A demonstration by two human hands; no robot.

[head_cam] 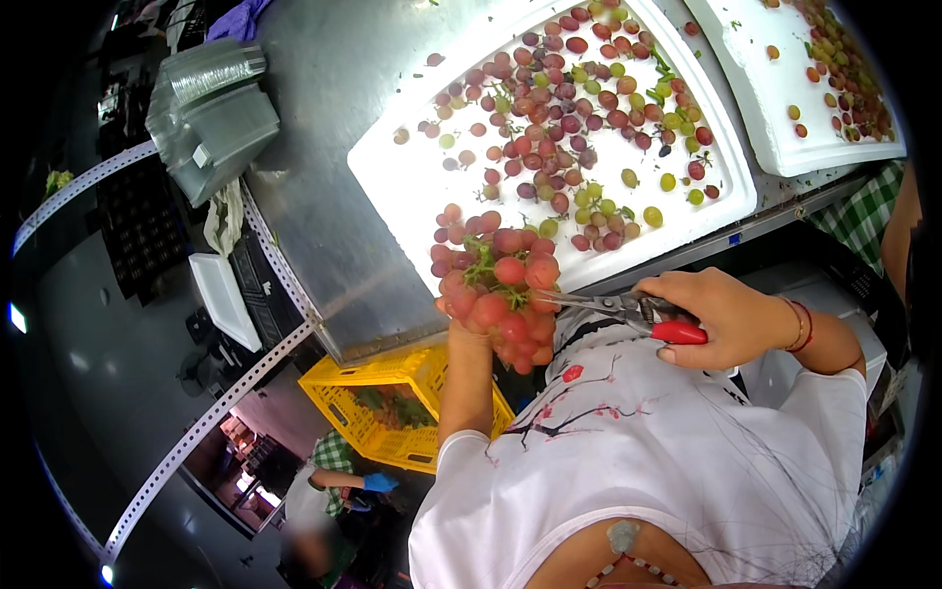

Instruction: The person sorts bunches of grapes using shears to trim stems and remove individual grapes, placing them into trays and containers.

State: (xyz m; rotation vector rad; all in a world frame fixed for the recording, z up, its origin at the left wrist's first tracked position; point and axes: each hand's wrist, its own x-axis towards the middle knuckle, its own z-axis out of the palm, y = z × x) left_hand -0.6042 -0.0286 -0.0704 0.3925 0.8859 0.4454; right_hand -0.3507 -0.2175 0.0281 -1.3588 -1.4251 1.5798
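Observation:
A bunch of red grapes (508, 294) hangs over the near edge of a white foam tray (412, 199). My left hand (460, 327) supports the bunch from behind, and most of its fingers are hidden by the fruit. My right hand (710, 316) grips fruit snips (625, 309) with a red handle. The snips' narrow tips touch or overlap the bunch's right side, among green stems; I cannot tell whether the blades are closed. Loose red and green grapes (544, 147) and small stem bits lie scattered across the tray.
A second foam tray (765, 140) of grapes is at upper right on the metal table (309, 177). Clear plastic packs (221, 118) are stacked at the table's left. Below is a yellow crate (427, 375) holding grapes. A person in blue gloves (379, 482) is at lower left; another person's arm shows at right.

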